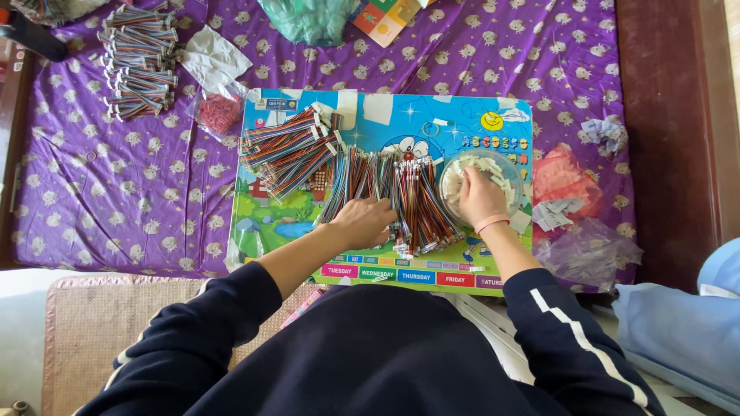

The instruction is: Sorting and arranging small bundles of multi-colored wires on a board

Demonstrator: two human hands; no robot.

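Note:
My left hand [365,220] rests on a spread of multicoloured ribbon cables [416,196] lying on a colourful cartoon board [270,219]; its fingers press down on the cables' near ends. My right hand [479,194] reaches into a clear bowl [515,166] filled with small white connector pieces, fingers curled among them. A pink band circles that wrist. More cable bundles [287,148] lie fanned on the board's upper left.
The board lies on a purple patterned cloth [116,192]. Tied cable bundles [139,62] sit at the far left, a small bag of red bits [219,112] beside them. A pink bag [566,179] and clear bags lie to the right. A wooden edge [671,139] borders the cloth.

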